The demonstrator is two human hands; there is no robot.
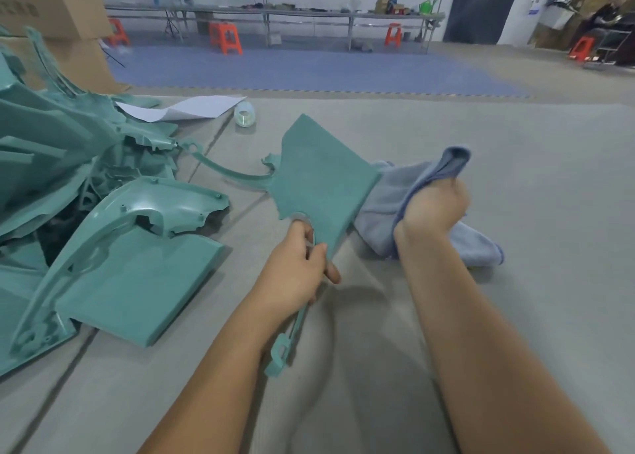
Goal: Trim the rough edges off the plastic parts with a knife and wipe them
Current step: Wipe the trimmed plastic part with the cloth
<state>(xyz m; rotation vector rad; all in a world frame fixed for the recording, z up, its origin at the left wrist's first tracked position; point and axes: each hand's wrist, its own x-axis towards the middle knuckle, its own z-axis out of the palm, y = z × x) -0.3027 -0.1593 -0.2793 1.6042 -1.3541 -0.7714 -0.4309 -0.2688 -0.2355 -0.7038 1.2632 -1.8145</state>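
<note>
Wipe step in hand. My L hand [295, 268] pinches teal part [319, 182] at its narrow neck; R hand [434, 206] clenches cloth [388, 199] just past part's far edge. Next req: drag cloth across panel above L grip.

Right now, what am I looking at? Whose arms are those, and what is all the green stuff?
There is no machine here, only a person. The single picture comes from a camera worn on their head, looking forward and down, so you see their own arms reaching out.

The left hand grips a flat green plastic part by its lower edge and holds it up. The right hand grips a blue cloth, bunched against that part's right edge, for wiping it.

On the left of the grey work surface lies a pile of green plastic parts of the same colour. Farther back lie a sheet of white paper and a roll of clear tape. I cannot see a knife.
</note>
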